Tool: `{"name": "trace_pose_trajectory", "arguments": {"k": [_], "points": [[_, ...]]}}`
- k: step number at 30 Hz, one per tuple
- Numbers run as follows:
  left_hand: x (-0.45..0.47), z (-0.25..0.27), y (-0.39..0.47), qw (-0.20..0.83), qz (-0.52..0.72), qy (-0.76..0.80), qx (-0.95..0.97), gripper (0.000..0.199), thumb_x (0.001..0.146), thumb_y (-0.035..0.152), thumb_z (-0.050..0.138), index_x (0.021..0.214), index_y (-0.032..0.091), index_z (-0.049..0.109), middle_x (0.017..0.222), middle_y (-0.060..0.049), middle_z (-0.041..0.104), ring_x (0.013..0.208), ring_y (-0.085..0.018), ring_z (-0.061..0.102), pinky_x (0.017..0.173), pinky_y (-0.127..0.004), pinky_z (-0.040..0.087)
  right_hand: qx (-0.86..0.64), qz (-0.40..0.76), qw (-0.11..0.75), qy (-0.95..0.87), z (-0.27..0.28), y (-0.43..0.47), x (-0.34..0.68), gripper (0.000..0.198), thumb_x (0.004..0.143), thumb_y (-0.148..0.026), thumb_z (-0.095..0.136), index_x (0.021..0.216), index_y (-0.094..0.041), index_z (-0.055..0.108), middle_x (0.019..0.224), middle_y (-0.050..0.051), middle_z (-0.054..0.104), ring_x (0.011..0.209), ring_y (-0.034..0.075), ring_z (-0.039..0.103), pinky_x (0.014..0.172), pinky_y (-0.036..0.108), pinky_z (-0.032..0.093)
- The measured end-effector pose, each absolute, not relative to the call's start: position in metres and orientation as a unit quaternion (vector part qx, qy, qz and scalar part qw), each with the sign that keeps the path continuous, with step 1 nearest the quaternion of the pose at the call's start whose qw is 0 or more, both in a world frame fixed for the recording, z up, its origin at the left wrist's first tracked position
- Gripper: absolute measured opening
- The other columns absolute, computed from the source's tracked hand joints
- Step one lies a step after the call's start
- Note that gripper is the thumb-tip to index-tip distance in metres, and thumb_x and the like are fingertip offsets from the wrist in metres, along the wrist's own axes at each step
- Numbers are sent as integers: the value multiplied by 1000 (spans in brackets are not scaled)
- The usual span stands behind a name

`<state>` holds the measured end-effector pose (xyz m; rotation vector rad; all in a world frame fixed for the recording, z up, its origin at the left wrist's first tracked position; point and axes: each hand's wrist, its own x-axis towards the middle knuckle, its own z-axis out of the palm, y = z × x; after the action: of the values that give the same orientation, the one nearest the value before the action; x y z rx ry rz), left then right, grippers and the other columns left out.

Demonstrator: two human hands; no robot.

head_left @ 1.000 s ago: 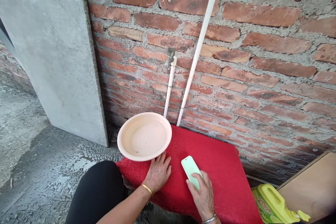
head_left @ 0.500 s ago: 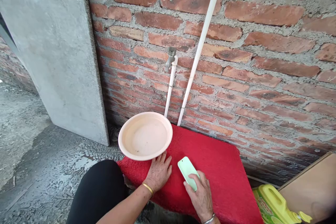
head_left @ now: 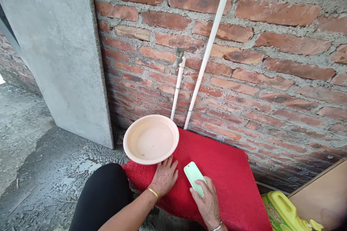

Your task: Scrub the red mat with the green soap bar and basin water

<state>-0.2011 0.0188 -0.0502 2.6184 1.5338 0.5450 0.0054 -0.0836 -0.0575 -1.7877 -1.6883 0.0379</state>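
Observation:
My left hand lies flat with fingers spread on a red plush cloth, its fingertips at the near rim of a pale pink basin. The basin stands on the cloth's far left part, with a few small dark specks inside. My right hand is closed around a light green scrub brush with rounded corners and a small hole at its far end. The brush rests against the cloth, and its underside is hidden.
A brick wall rises behind the cloth, with a tap and a white pipe before it. A grey slab leans at the left above wet floor. A yellow jug and a cardboard box stand at the right.
The view has shifted very slightly. Both hands, the basin and the brush keep nearly the same places on the cloth.

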Motion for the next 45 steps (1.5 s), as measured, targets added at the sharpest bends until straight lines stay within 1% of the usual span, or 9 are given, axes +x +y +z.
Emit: {"name": "trace_pose_trajectory", "arguments": {"k": [3, 7, 18, 22, 27, 30, 33, 39, 45], "points": [[-201, -50, 19, 27, 178, 497, 849, 38, 93, 31, 51, 128, 23, 63, 136, -14, 58, 126, -31, 51, 106, -52, 36, -684, 13, 329, -652, -54, -83, 4, 28, 87, -54, 57, 95, -29, 68, 103, 4, 61, 95, 22, 62, 83, 37, 53], [-201, -49, 18, 25, 177, 498, 849, 39, 93, 31, 50, 128, 23, 63, 136, -14, 59, 126, -31, 51, 105, -52, 37, -688, -9, 322, -650, -52, -82, 2, 31, 86, -58, 58, 96, -30, 67, 105, 4, 61, 94, 23, 62, 81, 38, 53], [-201, -52, 19, 24, 183, 496, 849, 38, 93, 32, 51, 128, 23, 63, 137, -14, 58, 126, -31, 51, 105, -52, 37, -696, -35, 328, -638, -51, -76, -3, 36, 89, -63, 50, 87, -29, 62, 100, 5, 61, 90, 23, 61, 78, 38, 51], [-201, -51, 19, 22, 176, 496, 850, 38, 93, 32, 50, 129, 23, 62, 136, -14, 59, 127, -30, 51, 106, -52, 37, -709, -32, 311, -632, -48, -74, 4, 43, 88, -68, 47, 85, -28, 63, 96, 4, 62, 84, 22, 62, 74, 37, 50], [-200, -49, 19, 28, 168, 500, 849, 39, 93, 33, 50, 128, 22, 63, 138, -15, 57, 128, -31, 51, 106, -52, 37, -718, -29, 324, -616, -47, -73, 19, 50, 87, -73, 43, 83, -27, 64, 93, 4, 62, 83, 22, 63, 75, 36, 51], [-200, -47, 19, 31, 166, 502, 848, 39, 93, 33, 50, 128, 22, 63, 139, -16, 56, 128, -31, 50, 106, -52, 37, -718, -21, 338, -607, -47, -74, 21, 49, 86, -72, 46, 83, -27, 65, 92, 5, 61, 84, 22, 63, 75, 35, 52], [-200, -45, 18, 33, 167, 499, 850, 39, 93, 33, 51, 128, 22, 63, 138, -15, 57, 128, -31, 50, 106, -52, 37, -705, -1, 346, -619, -47, -77, 12, 41, 87, -65, 51, 85, -27, 66, 94, 4, 60, 88, 22, 63, 77, 34, 53], [-201, -42, 17, 38, 167, 503, 847, 38, 92, 34, 53, 127, 23, 64, 137, -14, 59, 127, -30, 51, 107, -50, 36, -667, 10, 315, -675, -53, -82, -10, 26, 85, -54, 62, 93, -30, 66, 105, 4, 61, 94, 22, 62, 82, 36, 53], [-201, -45, 18, 31, 167, 500, 849, 39, 93, 34, 51, 129, 23, 63, 137, -14, 58, 127, -30, 51, 106, -51, 37, -698, -23, 333, -633, -54, -78, 17, 36, 87, -63, 54, 90, -28, 67, 97, 4, 61, 88, 23, 63, 77, 37, 54]]}}
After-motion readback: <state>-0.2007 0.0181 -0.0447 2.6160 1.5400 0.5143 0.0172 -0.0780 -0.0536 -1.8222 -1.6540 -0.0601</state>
